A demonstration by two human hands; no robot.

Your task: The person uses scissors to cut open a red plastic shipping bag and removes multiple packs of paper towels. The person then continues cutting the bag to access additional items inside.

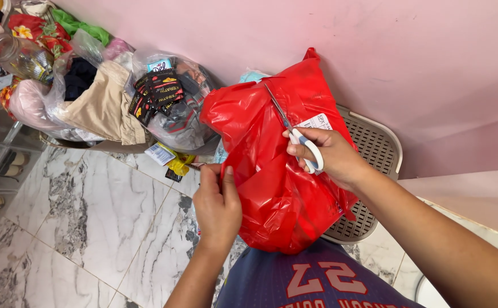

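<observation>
A red bag [271, 171] stands in the middle, against the pink wall [317, 34], resting partly on a beige perforated tray [374, 142] to its right. The right hand [328, 157] is closed through the handles of scissors [294, 134], blades pointing up-left across the bag's top. The left hand [217, 205] pinches the bag's near-left edge. Far left, clear bags [100, 97] hold folded clothes and dark sachets [157, 94]. A glass jar [21, 57] lies at the far left. The floor [89, 228] is marble tile.
</observation>
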